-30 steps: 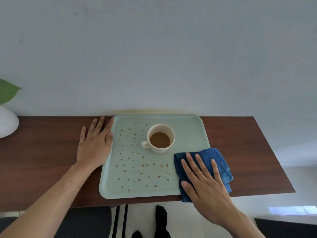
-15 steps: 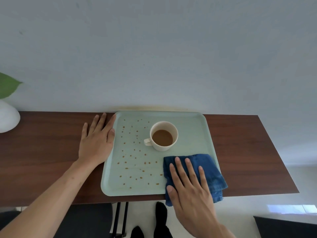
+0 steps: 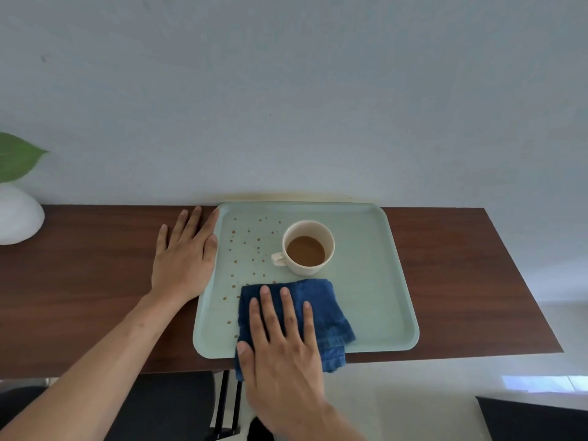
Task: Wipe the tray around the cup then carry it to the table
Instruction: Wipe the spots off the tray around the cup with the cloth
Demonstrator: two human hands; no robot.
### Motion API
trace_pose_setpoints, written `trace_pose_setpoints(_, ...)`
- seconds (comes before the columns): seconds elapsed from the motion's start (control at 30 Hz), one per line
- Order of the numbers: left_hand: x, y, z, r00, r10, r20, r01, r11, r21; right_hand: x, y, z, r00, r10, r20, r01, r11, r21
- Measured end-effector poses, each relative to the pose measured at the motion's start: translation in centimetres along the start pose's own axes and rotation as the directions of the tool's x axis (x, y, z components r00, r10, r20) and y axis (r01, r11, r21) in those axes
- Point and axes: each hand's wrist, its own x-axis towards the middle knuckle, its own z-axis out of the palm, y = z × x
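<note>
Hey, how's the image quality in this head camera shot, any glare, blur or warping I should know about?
Head view: soft, even light with faint shadows; no glare on the tray or cup; wide-angle warping splays the shelf's edges; the right hand and blue cloth look sharp, without motion blur; a bright patch lies on the floor.

A home: wooden shelf (image 3: 95, 281), potted plant (image 3: 16, 186), plain wall (image 3: 286, 90).

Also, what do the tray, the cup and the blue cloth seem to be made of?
The tray looks like moulded plastic: pale green, matte, with rounded corners and a raised rim. The cup seems to be glazed ceramic, cream with a thick smooth wall, though it could be plastic. The blue cloth looks like woven cotton, perhaps denim: soft folds and a stitched hem show.
</note>
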Motion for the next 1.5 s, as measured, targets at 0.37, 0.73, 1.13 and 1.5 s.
trace_pose_setpoints(0.37,0.0,-0.1,0.0,1.000,-0.007,0.004,0.007,1.000,-0.010,-1.0,2.6,-0.4,0.995,0.035,-0.095,-0.034,0.999,0.006)
trace_pose_setpoints(0.73,-0.1,0.1,-0.1,1.000,-0.004,0.003,0.004,1.000,0.001,-3.6,11.7,-1.4,0.979,0.172,-0.108,-0.181,0.980,-0.078)
trace_pose_setpoints(1.13,-0.1,0.1,-0.2,1.000,-0.007,0.000,0.007,1.000,0.008,-4.6,16.8,-2.7,0.984,0.068,-0.162,-0.082,0.993,-0.081)
trace_pose_setpoints(1.5,0.0,0.3,-0.1,1.000,-0.008,0.006,0.008,1.000,0.017,-3.4,12.8,-2.0,0.998,-0.011,-0.064,0.003,0.993,-0.115)
